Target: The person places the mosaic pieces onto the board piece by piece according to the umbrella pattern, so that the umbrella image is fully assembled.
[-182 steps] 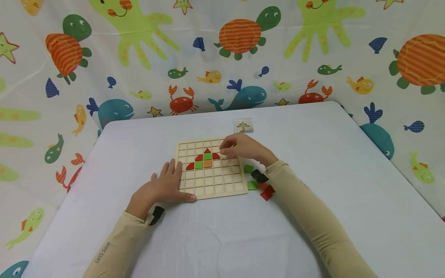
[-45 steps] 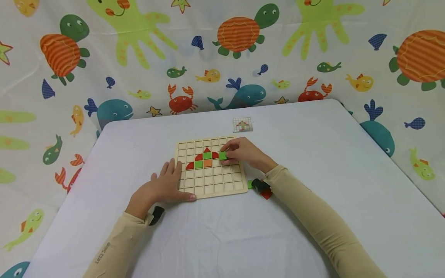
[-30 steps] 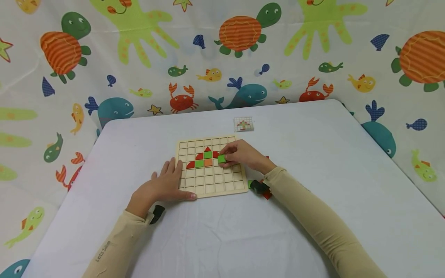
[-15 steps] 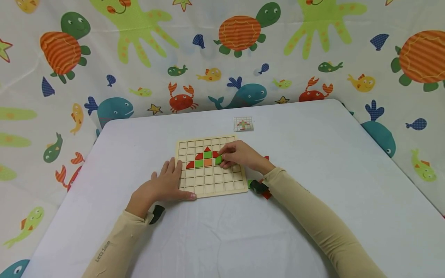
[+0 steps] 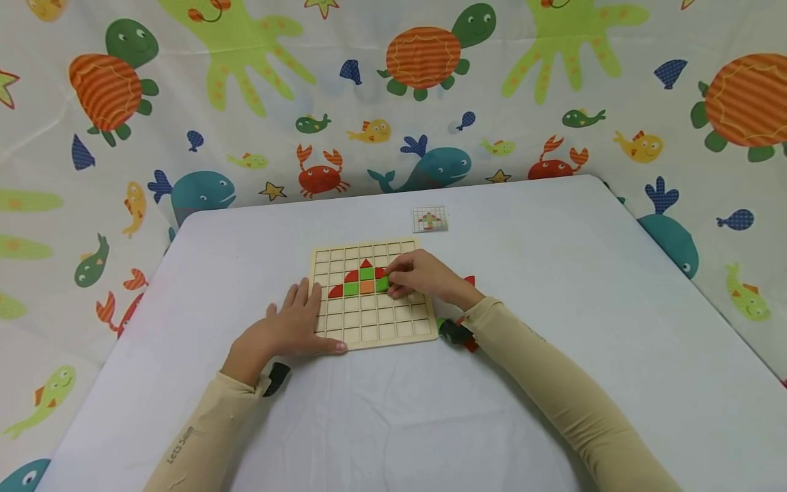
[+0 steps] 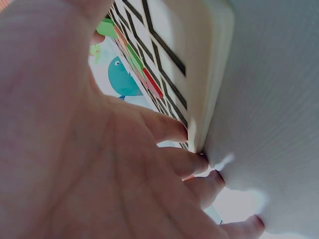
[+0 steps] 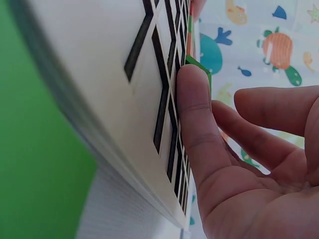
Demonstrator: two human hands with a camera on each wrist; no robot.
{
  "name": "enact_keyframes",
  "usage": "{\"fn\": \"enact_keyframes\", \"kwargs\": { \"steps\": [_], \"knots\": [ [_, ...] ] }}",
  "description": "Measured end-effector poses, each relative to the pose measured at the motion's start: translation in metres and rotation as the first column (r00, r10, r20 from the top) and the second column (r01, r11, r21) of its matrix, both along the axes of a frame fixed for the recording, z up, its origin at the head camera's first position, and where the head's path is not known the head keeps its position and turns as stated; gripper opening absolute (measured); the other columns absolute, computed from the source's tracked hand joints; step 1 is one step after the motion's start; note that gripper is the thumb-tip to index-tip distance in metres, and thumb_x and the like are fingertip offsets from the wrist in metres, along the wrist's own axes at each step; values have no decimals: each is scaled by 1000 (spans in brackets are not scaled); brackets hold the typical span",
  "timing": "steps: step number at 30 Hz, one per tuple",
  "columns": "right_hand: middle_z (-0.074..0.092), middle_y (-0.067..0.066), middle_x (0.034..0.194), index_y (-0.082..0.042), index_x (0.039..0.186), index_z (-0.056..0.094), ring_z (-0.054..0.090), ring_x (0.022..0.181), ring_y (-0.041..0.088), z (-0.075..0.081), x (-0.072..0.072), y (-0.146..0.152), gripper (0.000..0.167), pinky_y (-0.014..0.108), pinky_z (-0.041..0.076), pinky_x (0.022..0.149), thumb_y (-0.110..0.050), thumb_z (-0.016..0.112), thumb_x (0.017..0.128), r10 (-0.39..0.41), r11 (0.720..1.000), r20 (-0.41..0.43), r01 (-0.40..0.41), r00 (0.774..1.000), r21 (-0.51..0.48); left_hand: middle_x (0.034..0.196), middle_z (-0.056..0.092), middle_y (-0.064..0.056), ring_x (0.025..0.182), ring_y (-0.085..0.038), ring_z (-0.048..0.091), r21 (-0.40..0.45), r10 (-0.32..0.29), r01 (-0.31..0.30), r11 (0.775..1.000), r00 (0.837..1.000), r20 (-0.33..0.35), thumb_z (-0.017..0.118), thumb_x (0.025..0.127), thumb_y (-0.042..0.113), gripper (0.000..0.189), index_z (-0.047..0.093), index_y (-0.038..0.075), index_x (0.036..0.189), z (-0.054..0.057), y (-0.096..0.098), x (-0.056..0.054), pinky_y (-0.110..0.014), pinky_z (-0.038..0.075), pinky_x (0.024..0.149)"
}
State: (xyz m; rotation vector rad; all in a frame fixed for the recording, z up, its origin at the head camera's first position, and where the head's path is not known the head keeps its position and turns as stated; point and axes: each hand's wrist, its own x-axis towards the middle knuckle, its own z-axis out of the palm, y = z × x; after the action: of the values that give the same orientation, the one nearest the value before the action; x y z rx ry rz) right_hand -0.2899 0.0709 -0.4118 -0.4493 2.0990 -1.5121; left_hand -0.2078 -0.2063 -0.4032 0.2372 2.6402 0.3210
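Note:
A wooden grid board lies on the white table, with red, green and orange tiles set in its cells. My left hand rests spread along the board's left side, thumb at the front edge; in the left wrist view, its fingers touch the board's edge. My right hand pinches a green square tile, slightly tilted at the cell right of the orange tile. From the right wrist, a fingertip lies against the green tile, which is mostly hidden.
Behind the board lies a small card printed with a coloured grid pattern. Loose tiles, one of them red, lie right of the board, partly hidden by my right wrist. A sea-animal curtain hangs behind the table.
The green tile, earlier on the table right of the board, has come over the board in my right hand, then moved left and down beside the orange tile. My left hand stays put.

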Motion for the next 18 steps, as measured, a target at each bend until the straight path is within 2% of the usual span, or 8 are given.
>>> {"fn": "enact_keyframes", "kwargs": {
  "steps": [10,18],
  "knots": [
    [75,16,111,7,134,69,78,88,23,0,0,-1,29,33,62,88,-7,60,110,-6,1000,-11,6,1000,6,172,-1,-36,159,-55,0,5,-1,1,1000,1000,-3,84,80,70,140,8,-9,167,2,0,0,-81,10,116],
    [76,17,108,7,134,69,78,86,23,1,1,1,30,33,61,89,-9,59,110,2,1000,-8,-2,1000,-8,172,-1,-36,159,-56,0,1,-6,6,1000,1000,-4,83,80,69,139,8,-9,167,1,1,1,-82,10,116]
  ]
}}
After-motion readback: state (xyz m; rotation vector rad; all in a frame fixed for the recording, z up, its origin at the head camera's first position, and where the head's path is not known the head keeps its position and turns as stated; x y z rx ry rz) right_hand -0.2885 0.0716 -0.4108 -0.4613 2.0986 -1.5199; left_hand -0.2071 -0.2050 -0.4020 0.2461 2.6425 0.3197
